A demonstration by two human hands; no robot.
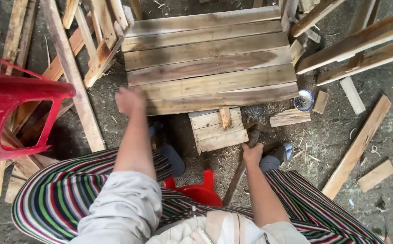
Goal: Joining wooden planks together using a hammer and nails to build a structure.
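Note:
A panel of several wooden planks [210,63] lies on the ground in front of me. My left hand [130,100] reaches out to its near left corner, fingers curled and blurred, at the edge of the nearest plank. My right hand [252,153] grips the wooden handle of a hammer [239,174]; the hammer head rests near the ground beside a small block of short boards [215,130]. A small wood piece [225,118] lies on that block. I sit on a low red stool [196,190], knees apart in striped trousers.
A red plastic stool [6,108] stands at the left. Loose planks and offcuts lie scattered left [76,81] and right [356,149]. A small round tin of nails [303,100] sits by the panel's right corner. The ground is dirty concrete with wood chips.

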